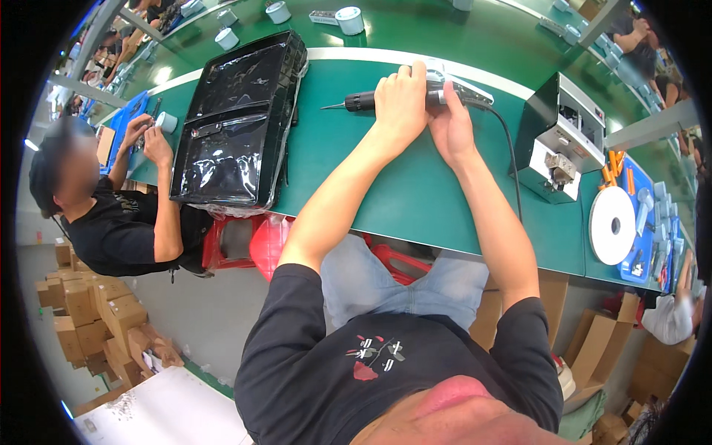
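A black electric screwdriver lies crosswise over the green table, its thin bit pointing left and its cord running off to the right. My left hand is closed over its body. Against the rear part of the screwdriver, my right hand is closed too, thumb up; its other fingers are mostly hidden. Just beyond both hands lies a pale blue and white piece, partly covered by them, and I cannot make out its kind.
A black plastic-wrapped case stands on the table to the left, beside a seated co-worker. On the right are a black and silver machine, a white reel and a blue tray. Pale blue cups sit on the far green surface.
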The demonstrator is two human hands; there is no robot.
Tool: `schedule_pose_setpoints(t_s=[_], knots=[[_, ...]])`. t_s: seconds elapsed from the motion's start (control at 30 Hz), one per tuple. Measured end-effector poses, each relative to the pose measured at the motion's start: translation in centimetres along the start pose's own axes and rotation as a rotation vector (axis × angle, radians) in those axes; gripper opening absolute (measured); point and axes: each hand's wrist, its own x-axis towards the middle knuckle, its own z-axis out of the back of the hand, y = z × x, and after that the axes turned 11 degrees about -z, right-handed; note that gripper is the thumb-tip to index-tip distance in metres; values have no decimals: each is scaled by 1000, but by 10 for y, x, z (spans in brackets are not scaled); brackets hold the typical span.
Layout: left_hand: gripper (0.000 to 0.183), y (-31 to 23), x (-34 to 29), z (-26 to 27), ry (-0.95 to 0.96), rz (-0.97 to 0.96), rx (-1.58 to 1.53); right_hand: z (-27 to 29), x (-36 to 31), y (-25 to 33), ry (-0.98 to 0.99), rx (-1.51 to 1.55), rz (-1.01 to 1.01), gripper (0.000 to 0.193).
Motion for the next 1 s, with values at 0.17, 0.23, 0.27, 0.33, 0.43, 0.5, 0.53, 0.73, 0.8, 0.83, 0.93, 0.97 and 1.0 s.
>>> schedule_pose_setpoints(t_s=[0.17, 0.23, 0.27, 0.33, 0.43, 0.5, 0.53, 0.73, 0.8, 0.83, 0.93, 0.97, 1.0], knots=[[53, -1, 2, 8, 51, 61, -64, 3, 1, -4, -48, -10, 26, 49], [55, 0, 5, 18, 165, 93, -84, 4, 2, -6, -62, -41, 55, 54], [56, 1, 7, 24, 222, 110, -89, 3, 1, -8, -63, -62, 74, 57], [55, 11, 7, 24, 282, 153, -100, 2, 0, -10, -65, -81, 94, 60], [63, 25, 7, 38, 425, 117, -95, 1, 1, -8, -70, -74, 94, 61], [68, 44, 12, 49, 487, 39, -255, -3, -3, -5, -93, -59, 87, 61], [70, 54, 18, 53, 520, -5, -340, -2, -3, -4, -103, -61, 80, 61], [72, 118, 117, 64, 438, 115, -190, 6, 1, -9, -118, -112, 46, 59], [67, 152, 141, 49, 308, 69, 224, 3, 1, -9, -149, -140, -10, 39], [64, 168, 145, 37, 240, 44, 421, 5, 0, -12, -134, -241, 60, 31], [62, 215, 152, 18, 384, -10, 579, -5, -6, -7, -104, -311, 194, 27], [60, 223, 154, 13, 429, 12, 555, -5, -5, -7, -114, -292, 197, 26], [58, 231, 151, 6, 479, 36, 531, -4, -5, -7, -125, -271, 194, 27]])
